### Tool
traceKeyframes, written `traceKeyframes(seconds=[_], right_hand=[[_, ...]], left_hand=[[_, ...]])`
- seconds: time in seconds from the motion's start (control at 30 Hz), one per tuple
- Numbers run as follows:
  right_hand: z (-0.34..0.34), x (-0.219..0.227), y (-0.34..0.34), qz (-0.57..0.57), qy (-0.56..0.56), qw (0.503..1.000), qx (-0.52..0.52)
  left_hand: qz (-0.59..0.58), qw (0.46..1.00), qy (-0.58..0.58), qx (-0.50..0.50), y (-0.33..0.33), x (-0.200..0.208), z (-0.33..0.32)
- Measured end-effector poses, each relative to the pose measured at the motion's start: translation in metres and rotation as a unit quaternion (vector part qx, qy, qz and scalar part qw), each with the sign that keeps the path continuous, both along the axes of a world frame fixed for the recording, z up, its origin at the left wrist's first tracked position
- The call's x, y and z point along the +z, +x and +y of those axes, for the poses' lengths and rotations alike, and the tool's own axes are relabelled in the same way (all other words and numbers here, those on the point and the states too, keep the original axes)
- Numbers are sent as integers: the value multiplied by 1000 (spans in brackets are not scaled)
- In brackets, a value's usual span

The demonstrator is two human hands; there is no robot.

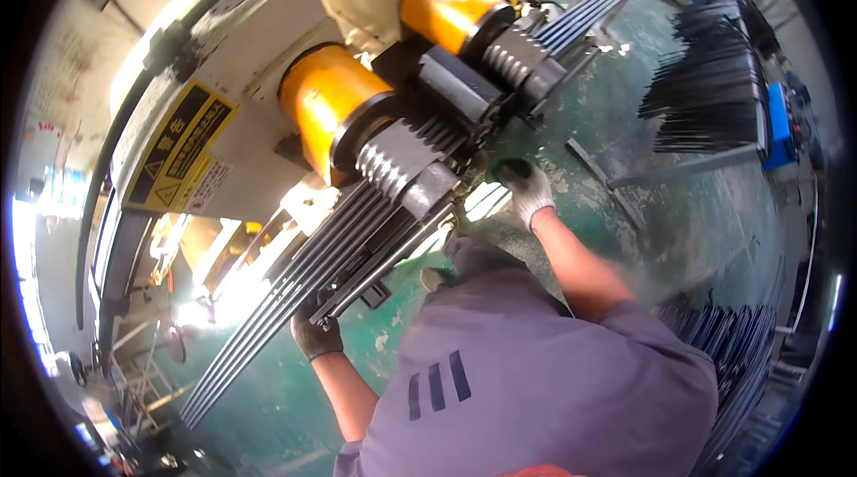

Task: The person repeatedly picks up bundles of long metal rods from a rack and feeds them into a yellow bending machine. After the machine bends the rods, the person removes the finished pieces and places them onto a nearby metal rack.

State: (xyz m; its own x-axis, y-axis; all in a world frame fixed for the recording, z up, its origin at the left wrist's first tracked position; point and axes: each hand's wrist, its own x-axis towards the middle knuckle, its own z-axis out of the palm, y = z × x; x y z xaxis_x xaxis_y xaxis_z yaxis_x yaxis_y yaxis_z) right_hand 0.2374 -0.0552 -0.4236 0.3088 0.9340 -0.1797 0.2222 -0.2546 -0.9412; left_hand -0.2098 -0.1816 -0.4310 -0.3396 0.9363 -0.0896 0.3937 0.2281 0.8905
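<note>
Several long grey metal bars (259, 334) lie side by side, running diagonally under the ridged clamps of a machine (406, 165). My left hand (314, 334), in a pale glove with dark fingers, is closed against their near edge, beside a small bracket (339, 303). Its fingertips are partly hidden by the bars. My right hand (527, 187), gloved alike, is at the machine's near side, right of the front clamp. Its fingers look curled; whatever is in them does not show. Two orange cylinders (335, 107) (451, 13) sit above the clamps.
A yellow and black warning label (181, 149) is on the machine's pale housing. To the right, a rack holds many dark thin rods (710, 75), with a blue part (779, 120) beside it. More dark rods (728, 343) are stacked at lower right. A metal bar (603, 182) stands near the green floor (678, 227).
</note>
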Motion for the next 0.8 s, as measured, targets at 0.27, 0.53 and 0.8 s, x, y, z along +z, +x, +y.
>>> traceKeyframes(seconds=[0.27,0.53,0.8], right_hand=[[41,54,-40,347,138,920,-118],[83,43,-52,428,115,879,-173],[76,76,-49,286,82,943,-147]], left_hand=[[523,849,8,-73,3,54,-8],[422,892,-28,158,-13,106,-24],[257,925,182,212,-27,108,-15]])
